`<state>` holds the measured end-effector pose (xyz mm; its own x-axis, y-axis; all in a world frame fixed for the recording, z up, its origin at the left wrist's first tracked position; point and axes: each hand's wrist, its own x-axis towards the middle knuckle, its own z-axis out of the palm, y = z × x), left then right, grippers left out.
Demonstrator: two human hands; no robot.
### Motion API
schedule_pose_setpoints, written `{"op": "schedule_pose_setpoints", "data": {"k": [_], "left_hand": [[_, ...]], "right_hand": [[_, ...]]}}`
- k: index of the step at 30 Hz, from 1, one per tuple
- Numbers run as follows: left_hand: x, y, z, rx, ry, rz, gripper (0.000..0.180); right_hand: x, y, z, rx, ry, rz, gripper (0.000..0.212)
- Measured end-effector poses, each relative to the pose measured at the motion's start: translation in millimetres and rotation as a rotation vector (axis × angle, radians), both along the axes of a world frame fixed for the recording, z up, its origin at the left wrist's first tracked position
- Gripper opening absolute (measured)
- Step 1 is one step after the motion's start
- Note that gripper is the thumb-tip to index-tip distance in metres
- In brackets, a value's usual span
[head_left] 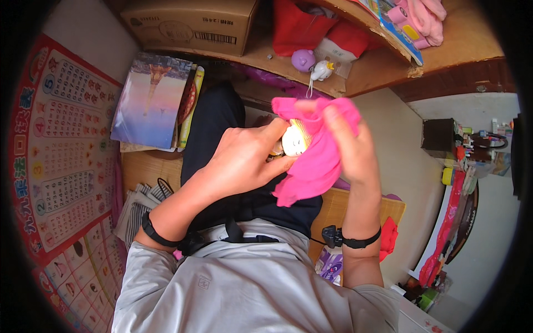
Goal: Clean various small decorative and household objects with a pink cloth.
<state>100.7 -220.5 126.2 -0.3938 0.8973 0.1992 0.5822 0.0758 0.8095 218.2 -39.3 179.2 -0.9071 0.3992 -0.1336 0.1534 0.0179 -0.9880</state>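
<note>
In front of my lap, my left hand (241, 158) pinches a small figurine (294, 143) between thumb and fingers. The figurine has a pale round face with closed eyes and yellow hair; my fingers hide part of it. My right hand (353, 150) grips a bright pink cloth (316, 164) on the other side. The cloth touches the figurine's right side and hangs down below it. Some of my right fingers are hidden behind the cloth.
A wooden shelf (383, 69) ahead carries a cardboard box (189, 25), a purple round toy (303, 60) and a small white toy (322, 70). Books (149, 105) stand left of my legs. A poster (69, 144) covers the left wall. Red cloth (388, 238) lies beyond my right forearm.
</note>
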Motion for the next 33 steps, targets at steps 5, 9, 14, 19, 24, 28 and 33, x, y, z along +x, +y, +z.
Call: {"op": "schedule_pose_setpoints", "data": {"k": [5,9,14,19,24,28,33], "left_hand": [[-3.7,3.6,-0.4,0.067,-0.030,0.141,0.039],[1.0,9.5,8.1,-0.042,-0.086,0.193,0.037],[1.0,8.7,0.2,0.135,-0.568,0.063,0.045],[3.7,16.5,14.7,0.207,-1.024,0.016,0.046],[-3.4,20.6,2.4,0.331,-0.833,0.223,0.037],[16.4,28.8,10.6,0.323,-0.249,0.288,0.032],[20.0,28.3,20.2,0.206,-0.123,0.231,0.035]], "right_hand": [[6.1,6.9,-12.7,-0.258,0.242,-0.055,0.059],[3.2,-21.5,-12.5,0.265,0.259,0.123,0.049],[1.6,-17.4,-20.3,0.374,0.211,-0.165,0.036],[-0.5,-13.2,-29.0,0.274,0.238,-0.270,0.045],[-8.2,-26.9,-26.9,-0.063,0.517,-0.143,0.074],[-20.6,-43.8,-42.9,0.229,0.433,-0.174,0.077],[-10.9,-24.6,-43.8,0.055,0.385,-0.208,0.041]]}}
